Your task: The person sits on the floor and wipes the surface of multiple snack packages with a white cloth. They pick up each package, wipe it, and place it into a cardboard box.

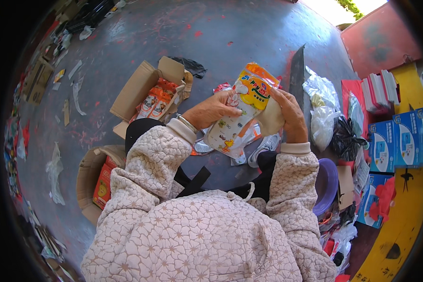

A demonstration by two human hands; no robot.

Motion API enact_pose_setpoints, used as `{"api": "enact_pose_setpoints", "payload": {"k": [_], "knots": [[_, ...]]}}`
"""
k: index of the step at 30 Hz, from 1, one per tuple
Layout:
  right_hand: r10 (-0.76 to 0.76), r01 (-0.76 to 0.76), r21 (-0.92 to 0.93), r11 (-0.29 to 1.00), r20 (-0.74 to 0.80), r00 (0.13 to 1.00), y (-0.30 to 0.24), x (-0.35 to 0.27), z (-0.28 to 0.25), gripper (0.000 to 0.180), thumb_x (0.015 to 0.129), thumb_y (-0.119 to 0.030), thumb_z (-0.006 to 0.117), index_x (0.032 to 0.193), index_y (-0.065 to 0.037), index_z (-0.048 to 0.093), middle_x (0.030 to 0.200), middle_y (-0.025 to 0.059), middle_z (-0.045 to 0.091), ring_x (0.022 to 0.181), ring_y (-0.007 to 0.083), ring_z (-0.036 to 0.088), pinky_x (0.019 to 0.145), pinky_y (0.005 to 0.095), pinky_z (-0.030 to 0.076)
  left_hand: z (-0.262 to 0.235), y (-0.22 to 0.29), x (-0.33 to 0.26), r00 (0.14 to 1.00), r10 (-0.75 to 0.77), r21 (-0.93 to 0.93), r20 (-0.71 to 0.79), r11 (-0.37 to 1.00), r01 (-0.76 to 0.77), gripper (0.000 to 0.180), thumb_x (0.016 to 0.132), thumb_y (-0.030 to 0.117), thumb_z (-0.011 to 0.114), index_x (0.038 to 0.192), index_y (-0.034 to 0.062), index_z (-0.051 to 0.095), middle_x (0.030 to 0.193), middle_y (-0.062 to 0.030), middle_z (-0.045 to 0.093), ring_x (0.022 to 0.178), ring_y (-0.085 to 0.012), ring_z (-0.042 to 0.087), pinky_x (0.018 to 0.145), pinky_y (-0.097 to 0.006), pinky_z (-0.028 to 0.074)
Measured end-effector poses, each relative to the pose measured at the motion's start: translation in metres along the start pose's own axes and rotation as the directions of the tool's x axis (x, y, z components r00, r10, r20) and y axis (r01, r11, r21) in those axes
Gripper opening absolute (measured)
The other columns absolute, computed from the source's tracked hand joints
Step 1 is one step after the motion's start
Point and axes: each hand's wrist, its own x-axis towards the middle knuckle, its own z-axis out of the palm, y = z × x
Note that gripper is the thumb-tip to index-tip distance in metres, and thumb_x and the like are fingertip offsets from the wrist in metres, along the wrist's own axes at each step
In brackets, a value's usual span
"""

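In front of me is a printed plastic packet [250, 101], with an orange and yellow upper part and a pale lower part bearing small cartoon figures. My left hand [211, 110] grips its left edge, thumb on the front. On the other side, my right hand [290, 115] is closed at the packet's upper right edge. A plain beige piece [270, 120] lies under those right fingers; whether it belongs to the packet I cannot tell. Below, more orange and silvery packets [239, 157] lie between my feet, partly hidden. A grey shoe [267, 146] shows at the right.
An open cardboard box [135, 91] with orange packets [160, 99] stands ahead left; another carton [87, 181] holds a red box [103, 185]. At right are a purple basin [328, 185], plastic bags [323, 124] and blue boxes [381, 141]. Scraps lie on the grey floor [211, 40].
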Motion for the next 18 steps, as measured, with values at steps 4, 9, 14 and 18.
{"api": "enact_pose_setpoints", "payload": {"k": [4,9,14,18], "knots": [[0.009,-0.013,-0.059,0.998,-0.065,0.998,-0.004,0.003,-0.007,0.03,0.083,-0.022,0.058,0.101,0.002,0.058,0.091,0.0096,0.062,0.076,0.0149,0.06,0.064,0.0272,0.05,-0.003,-0.001,0.001,1.0,0.006,0.027,0.002,1.0,-0.006,0.039,0.079,0.008,0.06,0.115,0.0005,0.047,0.105,-0.0076,0.059,0.09,-0.0133,0.059,0.08,-0.027,0.048],[-0.379,0.335,-0.22,0.916,-0.199,0.904,0.018,0.014,-0.062,0.024,0.08,-0.009,0.053,0.102,0.001,0.057,0.097,0.0132,0.059,0.082,0.0223,0.06,0.073,0.0329,0.048,-0.008,0.009,-0.009,0.996,-0.01,0.326,-0.084,0.945,0.037,0.041,0.082,0.025,0.06,0.112,-0.0011,0.051,0.101,-0.007,0.058,0.087,-0.0117,0.057,0.076,-0.025,0.048],[-0.231,0.309,0.236,0.921,-0.305,0.924,-0.001,0.003,-0.067,0.026,0.084,-0.018,0.055,0.102,0.001,0.057,0.096,0.011,0.061,0.084,0.0197,0.061,0.073,0.0324,0.051,-0.001,0.014,-0.007,0.992,0.011,-0.027,-0.126,1.0,-0.015,0.038,0.084,0.03,0.056,0.104,-0.0017,0.053,0.099,-0.0097,0.059,0.09,-0.0153,0.059,0.07,-0.028,0.053],[-0.388,0.41,-0.036,0.911,-0.402,0.829,0.002,0.007,-0.064,0.028,0.086,-0.022,0.054,0.101,0.002,0.056,0.092,0.0115,0.061,0.081,0.0194,0.06,0.071,0.0317,0.051,0.008,0.002,-0.001,0.954,0.056,-0.409,-0.296,0.895,-0.179,0.034,0.082,0.021,0.06,0.105,-0.0011,0.049,0.103,-0.0121,0.058,0.094,-0.0185,0.059,0.076,-0.03,0.053]]}}
